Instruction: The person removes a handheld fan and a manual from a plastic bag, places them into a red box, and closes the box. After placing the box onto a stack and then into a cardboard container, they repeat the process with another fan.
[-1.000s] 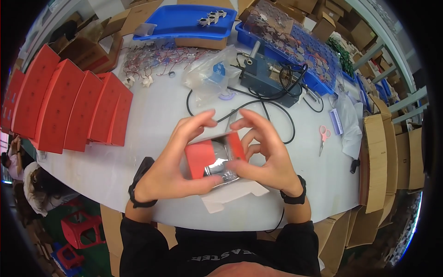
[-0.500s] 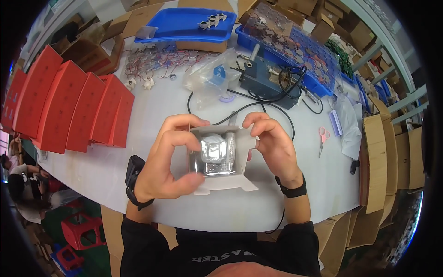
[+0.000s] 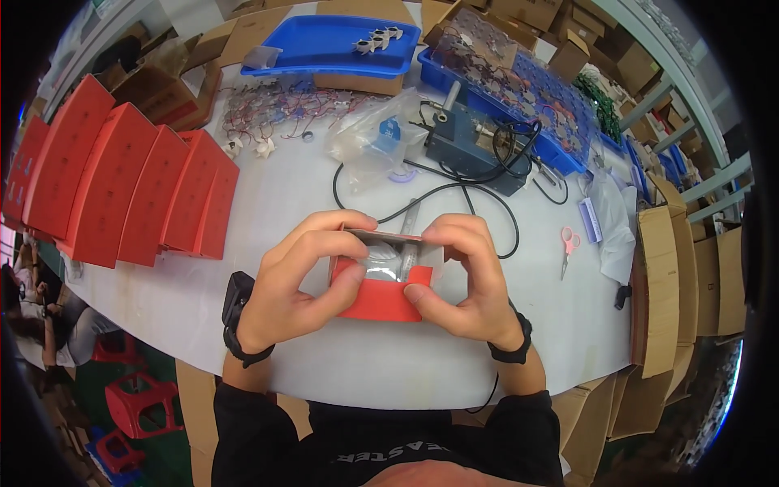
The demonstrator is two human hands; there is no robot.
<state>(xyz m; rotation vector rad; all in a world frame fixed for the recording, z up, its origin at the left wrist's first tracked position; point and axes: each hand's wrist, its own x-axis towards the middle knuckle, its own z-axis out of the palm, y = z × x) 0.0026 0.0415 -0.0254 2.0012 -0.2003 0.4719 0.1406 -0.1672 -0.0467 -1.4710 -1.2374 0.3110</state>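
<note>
A small box, red outside with a white-grey inside (image 3: pixel 377 302), sits in front of me between both hands, its top partly uncovered. Inside lies a silvery, plastic-wrapped item (image 3: pixel 381 261), partly hidden by the flap and fingers. My left hand (image 3: pixel 304 280) grips the box's left side, thumb on the red front flap and fingers at the far edge. On the other side, my right hand (image 3: pixel 471 284) pinches the right end, its thumb pressed to the red flap and its index finger at the far rim.
Several red boxes (image 3: pixel 109 183) stand in a row at left. Beyond my hands are a clear plastic bag (image 3: pixel 369 142), a blue-grey machine (image 3: pixel 471 142) with black cables and blue trays (image 3: pixel 329 49). Pink scissors (image 3: pixel 570 241) lie at right, near open cardboard cartons (image 3: pixel 657 284).
The near flap, folded out with its pale inside showing, is now raised so its red face shows. My right hand has closed onto the box, and both thumbs now press the flap.
</note>
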